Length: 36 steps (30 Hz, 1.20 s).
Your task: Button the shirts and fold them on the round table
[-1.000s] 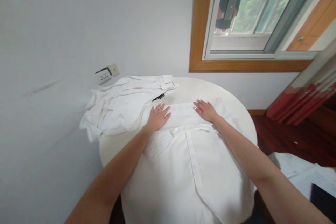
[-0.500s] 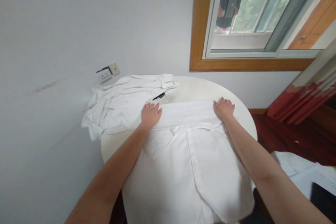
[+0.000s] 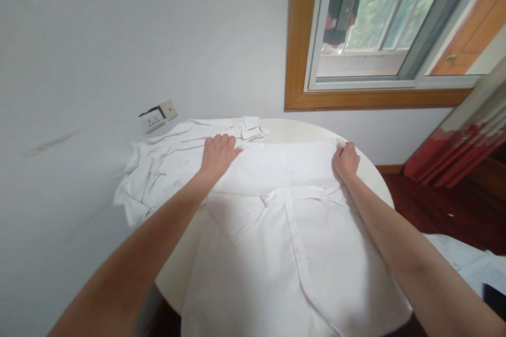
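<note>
A white shirt [image 3: 253,263] is spread over the round table, its buttoned placket running toward me and its lower part reaching the near edge. The collar part is folded across the far side as a flat band. My left hand [image 3: 219,155] grips the band's far left corner, fingers curled over the edge and thumb to the right. At the far right corner my right hand [image 3: 348,162] pinches the cloth, its fingers closed. Left of my left hand lies a second, crumpled white garment [image 3: 154,168].
The round cream table [image 3: 288,127] stands against the wall, below a wood-framed window [image 3: 300,97]. A wall socket [image 3: 151,121] is behind its left side. A red and cream curtain [image 3: 438,152] hangs right. White cloth or paper [image 3: 458,253] lies lower right.
My left hand has moved away and slightly left, and my right hand slightly right; both fingers have closed on the cloth. The folded band now reaches farther back, covering the dark striped item.
</note>
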Available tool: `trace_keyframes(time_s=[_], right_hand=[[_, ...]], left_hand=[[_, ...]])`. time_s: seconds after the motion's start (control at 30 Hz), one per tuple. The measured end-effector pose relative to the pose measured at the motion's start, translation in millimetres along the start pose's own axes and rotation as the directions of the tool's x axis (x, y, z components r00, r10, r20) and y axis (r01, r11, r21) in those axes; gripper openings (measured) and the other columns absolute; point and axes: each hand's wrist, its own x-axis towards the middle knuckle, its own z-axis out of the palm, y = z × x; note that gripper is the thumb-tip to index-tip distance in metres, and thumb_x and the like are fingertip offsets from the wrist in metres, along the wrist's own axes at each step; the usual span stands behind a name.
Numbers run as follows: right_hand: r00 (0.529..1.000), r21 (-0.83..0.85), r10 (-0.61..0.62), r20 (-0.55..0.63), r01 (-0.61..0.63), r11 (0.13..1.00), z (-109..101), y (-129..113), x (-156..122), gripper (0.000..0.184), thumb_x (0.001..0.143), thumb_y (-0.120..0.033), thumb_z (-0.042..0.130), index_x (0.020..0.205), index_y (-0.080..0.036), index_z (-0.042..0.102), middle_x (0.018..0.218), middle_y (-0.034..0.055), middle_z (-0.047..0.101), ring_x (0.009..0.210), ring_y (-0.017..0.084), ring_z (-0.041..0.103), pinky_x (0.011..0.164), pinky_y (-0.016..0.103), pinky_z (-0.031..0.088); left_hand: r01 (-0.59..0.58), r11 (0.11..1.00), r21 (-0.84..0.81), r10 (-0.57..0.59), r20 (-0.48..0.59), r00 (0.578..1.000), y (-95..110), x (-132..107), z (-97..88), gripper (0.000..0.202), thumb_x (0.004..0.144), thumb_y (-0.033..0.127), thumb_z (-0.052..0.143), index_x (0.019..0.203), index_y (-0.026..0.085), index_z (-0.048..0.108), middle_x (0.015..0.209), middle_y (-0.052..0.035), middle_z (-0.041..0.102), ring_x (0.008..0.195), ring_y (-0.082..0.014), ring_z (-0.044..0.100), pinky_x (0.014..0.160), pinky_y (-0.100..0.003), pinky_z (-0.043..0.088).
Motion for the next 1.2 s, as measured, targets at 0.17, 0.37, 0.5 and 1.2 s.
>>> trace_keyframes(time_s=[0.17,0.37,0.5,1.2], right_hand=[[0.995,0.072,0.014,-0.097,-0.007,0.997,16.4,-19.5,12.4,0.034,0.096,-0.031,0.027,0.114,-0.010,0.047,0.107,0.0180,0.061,0.095,0.027,0.057,0.079,0.037,0.036],[0.997,0.063,-0.064,-0.035,0.066,0.996,36.0,-34.2,24.9,0.028,0.094,-0.030,0.032,0.107,-0.013,0.049,0.104,0.0159,0.060,0.096,0.027,0.054,0.079,0.037,0.035],[0.998,0.060,-0.060,-0.015,0.061,0.996,40.4,-30.2,24.3,0.027,0.089,-0.027,0.038,0.109,-0.013,0.051,0.105,0.0164,0.058,0.099,0.028,0.053,0.082,0.040,0.036],[0.507,0.198,-0.657,0.558,0.687,0.699,-14.4,-83.1,-82.4,0.074,0.089,-0.070,0.026,0.148,-0.026,0.028,0.155,0.0095,0.023,0.142,0.031,0.019,0.111,0.058,0.015]], left_hand=[[0.000,1.000,-0.005,0.000,-0.020,1.000,-4.2,21.7,19.1,0.029,0.094,0.029,0.043,0.116,0.013,0.053,0.113,-0.0171,0.058,0.114,-0.0314,0.048,0.096,-0.048,0.032],[-0.056,0.978,-0.199,0.049,-0.038,0.998,57.8,-0.4,43.0,0.039,0.093,0.021,0.035,0.128,0.023,0.053,0.141,-0.0098,0.046,0.131,-0.0264,0.038,0.112,-0.051,0.016],[-0.035,0.910,-0.412,0.095,0.124,0.988,83.5,-19.7,62.4,0.045,0.095,0.044,0.032,0.135,0.033,0.048,0.146,-0.0035,0.043,0.135,-0.0268,0.035,0.112,-0.052,0.021],[-0.016,0.824,-0.567,0.262,0.354,0.898,65.0,-21.1,72.8,0.080,0.079,0.076,0.038,0.146,0.032,0.030,0.155,-0.0074,0.024,0.143,-0.0314,0.018,0.113,-0.059,0.011]])
